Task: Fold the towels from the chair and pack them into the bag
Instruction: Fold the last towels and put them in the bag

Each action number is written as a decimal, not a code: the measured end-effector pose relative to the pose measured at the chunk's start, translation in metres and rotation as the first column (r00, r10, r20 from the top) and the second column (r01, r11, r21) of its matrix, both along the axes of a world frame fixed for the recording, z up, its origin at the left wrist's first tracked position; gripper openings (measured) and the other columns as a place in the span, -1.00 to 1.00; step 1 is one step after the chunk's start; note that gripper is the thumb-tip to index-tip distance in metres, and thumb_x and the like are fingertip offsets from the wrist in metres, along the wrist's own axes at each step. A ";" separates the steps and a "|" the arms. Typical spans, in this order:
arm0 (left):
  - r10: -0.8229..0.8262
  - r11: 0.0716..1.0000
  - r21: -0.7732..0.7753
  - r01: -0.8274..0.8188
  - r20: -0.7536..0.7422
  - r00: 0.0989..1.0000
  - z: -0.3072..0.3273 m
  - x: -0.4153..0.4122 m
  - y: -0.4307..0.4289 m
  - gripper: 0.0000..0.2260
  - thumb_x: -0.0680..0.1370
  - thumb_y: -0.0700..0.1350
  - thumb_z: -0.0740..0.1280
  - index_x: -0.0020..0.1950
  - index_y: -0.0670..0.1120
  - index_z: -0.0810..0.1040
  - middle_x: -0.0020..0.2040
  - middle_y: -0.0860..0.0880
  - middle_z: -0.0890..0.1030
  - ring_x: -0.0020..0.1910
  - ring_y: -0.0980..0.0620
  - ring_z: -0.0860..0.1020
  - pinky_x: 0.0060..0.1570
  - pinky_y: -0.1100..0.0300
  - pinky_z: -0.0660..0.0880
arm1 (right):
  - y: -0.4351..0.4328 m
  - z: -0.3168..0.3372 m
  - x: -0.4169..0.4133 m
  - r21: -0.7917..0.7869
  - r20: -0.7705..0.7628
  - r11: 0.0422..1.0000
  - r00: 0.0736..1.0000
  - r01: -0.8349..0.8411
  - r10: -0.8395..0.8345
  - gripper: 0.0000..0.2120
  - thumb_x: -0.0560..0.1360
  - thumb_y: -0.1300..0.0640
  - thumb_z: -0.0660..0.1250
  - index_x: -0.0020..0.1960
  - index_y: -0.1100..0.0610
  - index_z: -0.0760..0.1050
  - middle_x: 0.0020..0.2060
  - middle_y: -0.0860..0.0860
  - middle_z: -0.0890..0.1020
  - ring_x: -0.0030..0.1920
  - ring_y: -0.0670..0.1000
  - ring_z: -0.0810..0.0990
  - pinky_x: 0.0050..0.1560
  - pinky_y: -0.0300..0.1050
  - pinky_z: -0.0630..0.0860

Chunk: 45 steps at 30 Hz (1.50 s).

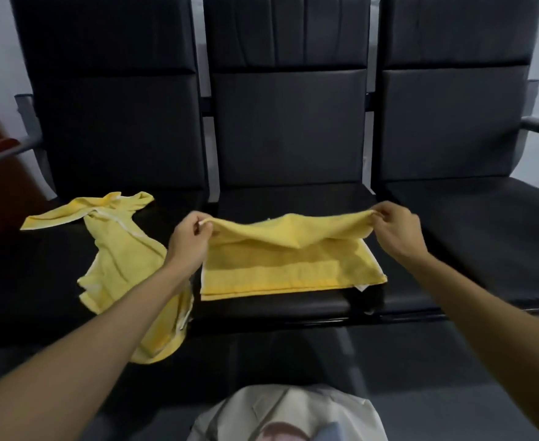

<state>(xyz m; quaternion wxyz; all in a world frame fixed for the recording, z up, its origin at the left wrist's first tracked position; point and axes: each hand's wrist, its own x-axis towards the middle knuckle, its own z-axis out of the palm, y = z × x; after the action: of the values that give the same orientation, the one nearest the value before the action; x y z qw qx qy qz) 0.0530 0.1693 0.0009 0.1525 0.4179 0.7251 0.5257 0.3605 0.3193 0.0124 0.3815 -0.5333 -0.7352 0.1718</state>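
In the head view, a yellow terry towel (pixel 290 268) is seen on the middle seat of a row of black padded chairs (pixel 277 305). Its near part lies flat, with the front edge close to the seat's front. Its far edge is held raised above that flat layer and sags in the middle.

The raised edge's left corner is pinched by the curled fingers and thumb of the left hand (pixel 190 240). The right corner is pinched in the same way by the right hand (pixel 395 232). Both grips are closed on the towel.

On the left seat a crumpled heap of yellow towelling with pale trim (pixel 118 253) is left unfolded, and its lower end hangs over the seat's front. Whether it is one towel or more cannot be told.

At the bottom edge a pale fabric bag with a printed picture (pixel 287 415) is seen below the seats, well apart from the towel in hand. Its inside is not shown.

The task is judged to be at an early stage. One towel is only partly folded and the heap is untouched. No towel is seen in the bag, so all the packing appears to be left.
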 end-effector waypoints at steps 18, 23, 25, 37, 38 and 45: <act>-0.056 0.984 -0.179 0.002 -0.295 0.954 -0.064 0.009 -0.047 -0.84 0.62 -0.10 0.24 0.11 -0.09 0.58 0.07 0.05 0.52 0.04 0.07 0.50 -0.04 0.28 0.39 | -0.032 -0.064 0.028 -0.157 0.184 0.988 0.983 0.004 0.025 -0.78 0.57 0.17 0.22 -0.04 0.22 0.63 -0.17 0.10 0.65 -0.25 0.00 0.49 -0.34 -0.18 0.32; 0.094 0.911 -0.363 -0.195 -0.277 0.956 -0.080 -0.001 -0.030 -0.58 0.58 0.09 0.26 0.26 -0.20 0.47 0.20 -0.15 0.46 0.14 -0.12 0.47 0.17 -0.01 0.45 | -0.022 -0.071 0.017 -0.170 0.174 0.983 0.984 0.063 -0.033 -0.68 0.49 0.25 0.34 0.23 0.25 0.49 0.15 0.18 0.53 0.10 0.14 0.51 -0.03 -0.17 0.35; 0.078 0.850 -0.474 -0.231 -0.320 0.944 -0.079 -0.001 -0.025 -0.54 0.55 0.19 0.26 0.13 -0.21 0.51 0.14 -0.18 0.48 0.12 -0.17 0.46 0.14 -0.04 0.44 | -0.018 -0.068 0.013 -0.292 0.110 0.950 0.991 0.107 -0.077 -0.61 0.43 0.24 0.39 0.23 0.23 0.43 0.14 0.17 0.50 0.07 0.11 0.49 -0.09 -0.12 0.40; 0.183 0.981 -0.176 -0.081 0.701 0.689 -0.035 0.014 -0.037 -0.96 0.55 -0.27 0.30 -0.03 -0.22 0.46 -0.10 -0.15 0.54 -0.16 -0.04 0.51 -0.14 0.11 0.47 | -0.028 -0.050 0.015 -0.612 -0.063 0.791 0.997 0.003 -0.053 -0.79 0.42 0.21 0.40 0.01 0.30 0.58 -0.08 0.16 0.62 -0.08 0.13 0.62 -0.05 0.00 0.59; 0.170 0.985 -0.154 -0.080 0.759 0.629 -0.032 0.015 -0.040 -0.95 0.55 -0.27 0.31 -0.02 -0.21 0.46 -0.09 -0.15 0.54 -0.16 -0.04 0.51 -0.18 0.13 0.48 | -0.032 -0.049 0.015 -0.593 -0.072 0.805 0.996 -0.001 -0.052 -0.80 0.46 0.18 0.37 0.02 0.29 0.58 -0.06 0.16 0.62 -0.03 0.16 0.62 0.05 0.07 0.59; 0.031 0.979 0.086 -0.186 0.836 0.548 0.002 0.029 -0.057 -0.73 0.52 -0.22 0.34 0.21 -0.18 0.45 0.08 -0.16 0.55 0.07 -0.11 0.54 -0.05 0.09 0.52 | -0.063 -0.044 0.005 -0.650 -0.263 0.744 0.964 -0.158 -0.024 -0.82 0.56 0.26 0.29 0.09 0.35 0.54 -0.03 0.24 0.60 -0.17 0.14 0.58 -0.21 -0.01 0.51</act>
<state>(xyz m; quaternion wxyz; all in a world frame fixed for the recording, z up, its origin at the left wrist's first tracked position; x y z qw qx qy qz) 0.0824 0.1119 0.0034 0.4083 0.0861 0.5457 0.7267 0.3652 0.2564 -0.0319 0.2510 -0.5805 -0.5890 0.5031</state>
